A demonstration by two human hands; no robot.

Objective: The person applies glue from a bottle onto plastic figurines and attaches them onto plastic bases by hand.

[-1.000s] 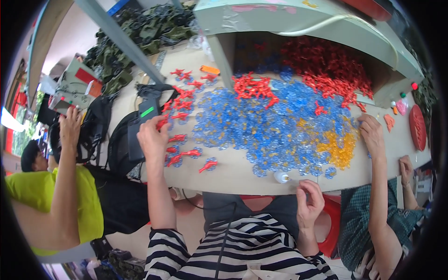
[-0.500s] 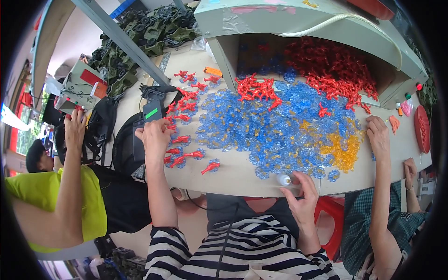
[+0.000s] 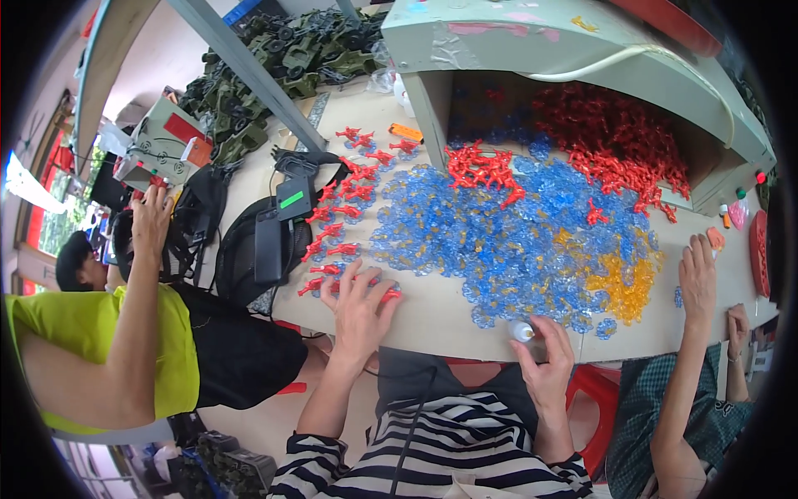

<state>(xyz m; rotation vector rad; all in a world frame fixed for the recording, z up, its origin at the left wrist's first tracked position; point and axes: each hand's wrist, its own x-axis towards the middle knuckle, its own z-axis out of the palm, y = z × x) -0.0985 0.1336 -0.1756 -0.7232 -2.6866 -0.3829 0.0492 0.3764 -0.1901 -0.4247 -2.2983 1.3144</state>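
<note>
My left hand (image 3: 359, 314) is spread palm down over the nearest red plastic figures (image 3: 332, 270) at the left of the table, its fingertips at or just above them. Whether it touches one is hard to tell. Those figures sit in loose rows, several on clear blue flower-shaped bases. Between the thumb and fingers of my right hand (image 3: 549, 362) is a small white bottle (image 3: 521, 331) near the table's front edge. Beyond it spreads a wide heap of clear blue flower-shaped pieces (image 3: 465, 224), with orange-yellow ones (image 3: 623, 287) on its right side.
A grey-green shelf unit (image 3: 549, 50) stands behind, red figures (image 3: 611, 133) piled beneath it. To the left lie a black power bank (image 3: 268, 245), a bag and green toy vehicles (image 3: 249, 100). Co-workers' hands are at left (image 3: 151, 220) and right (image 3: 698, 279).
My left hand has come nearer and rightward along the red figures, its fingers opening from a closed pose. My right hand stays at the bottle. The whole view has shifted slightly.
</note>
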